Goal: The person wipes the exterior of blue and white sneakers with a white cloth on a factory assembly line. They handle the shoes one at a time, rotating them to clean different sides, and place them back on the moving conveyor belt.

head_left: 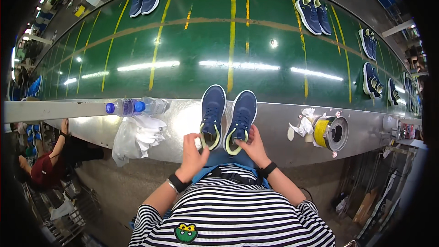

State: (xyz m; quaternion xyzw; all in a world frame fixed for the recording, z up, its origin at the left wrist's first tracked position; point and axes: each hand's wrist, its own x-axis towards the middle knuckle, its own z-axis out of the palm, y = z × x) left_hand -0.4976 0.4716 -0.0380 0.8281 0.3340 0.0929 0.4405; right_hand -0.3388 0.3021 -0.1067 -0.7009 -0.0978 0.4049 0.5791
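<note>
At six o'clock on the steel bench (283,130), a navy pair of shoes (227,116) stands side by side; left hand (194,153) and right hand (252,146) each grip a heel; not yet on the green conveyor belt (192,50) at twelve o'clock.

2 plastic bottles (136,106), white rags (137,136) and yellow tape roll (330,132).

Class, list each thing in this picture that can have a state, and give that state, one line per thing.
Left shoe: upright on the metal ledge, heel held by the left hand.
Right shoe: upright beside it, heel held by the right hand.
Bottles: lying on their sides, capped.
White cloth: crumpled, hanging over the ledge edge.
Yellow tape roll: lying on its side.
Shoe pairs on the belt: upright, side by side.
</note>
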